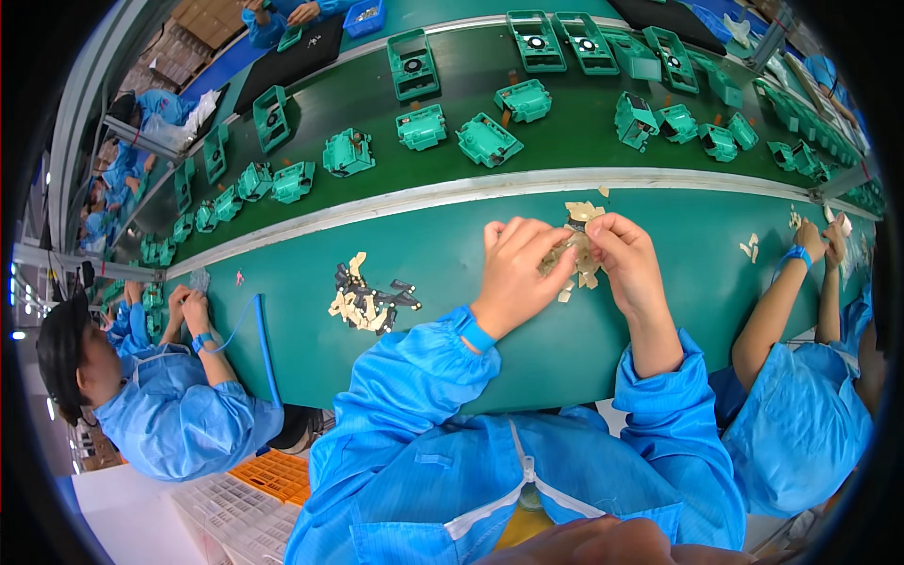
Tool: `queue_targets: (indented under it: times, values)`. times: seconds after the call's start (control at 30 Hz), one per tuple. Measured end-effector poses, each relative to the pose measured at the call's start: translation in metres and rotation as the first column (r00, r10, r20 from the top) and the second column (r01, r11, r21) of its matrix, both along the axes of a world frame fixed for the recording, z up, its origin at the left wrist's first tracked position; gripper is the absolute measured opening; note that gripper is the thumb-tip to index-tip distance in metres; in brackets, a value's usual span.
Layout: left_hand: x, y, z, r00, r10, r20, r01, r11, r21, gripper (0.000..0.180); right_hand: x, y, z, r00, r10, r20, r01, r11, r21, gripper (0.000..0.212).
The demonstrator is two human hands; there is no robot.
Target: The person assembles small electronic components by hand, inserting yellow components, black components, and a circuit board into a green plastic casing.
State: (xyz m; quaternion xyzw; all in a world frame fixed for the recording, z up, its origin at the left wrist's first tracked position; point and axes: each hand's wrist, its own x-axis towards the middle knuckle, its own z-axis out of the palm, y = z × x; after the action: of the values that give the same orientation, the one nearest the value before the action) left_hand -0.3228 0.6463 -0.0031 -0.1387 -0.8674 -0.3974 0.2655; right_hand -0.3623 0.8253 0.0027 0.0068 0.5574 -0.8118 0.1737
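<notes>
My left hand (521, 271) and my right hand (629, 268) meet over the green bench top (452, 226). The left fingers are bent and closed around something small that they mostly hide. On the right, thumb and forefinger press together in a pinch; whatever is between them is too small to make out. Between and behind the hands lies a heap of cream-coloured scraps (586, 211), with a small dark piece showing among them. To the left of my left hand sits a loose pile of cream pieces and small black parts (363, 303).
Beyond a pale metal rail (377, 204) runs a dark green conveyor (282, 212) carrying several green plastic housings (490, 141). Co-workers in blue sit at my left (184, 410) and right (800, 414). A blue strap (264, 348) lies along the bench at left, near an orange crate (273, 477).
</notes>
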Motion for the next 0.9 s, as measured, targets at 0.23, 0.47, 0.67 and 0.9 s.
queue_targets:
  times: [0.23,0.47,0.67,0.9]
  values:
    - [-0.004,0.003,-0.005,1.000,0.023,-0.001,-0.023,1.000,0.001,0.009,0.001,0.006,0.001,0.998,0.036,-0.052,-0.033,0.998,0.054,0.011]
    - [-0.004,0.005,-0.007,0.996,0.058,-0.070,-0.069,0.983,-0.170,0.008,-0.009,0.018,0.002,0.970,-0.198,-0.142,0.207,0.977,0.054,0.013]
    - [-0.004,0.007,-0.009,0.998,0.059,-0.037,-0.065,0.981,-0.182,0.008,-0.029,0.029,0.006,0.889,-0.344,-0.301,0.409,0.893,0.188,0.027]
    - [0.010,0.011,0.021,0.996,-0.008,-0.084,-0.008,0.980,-0.197,0.015,-0.135,0.034,0.037,0.696,-0.001,-0.718,0.623,0.499,0.603,0.071]
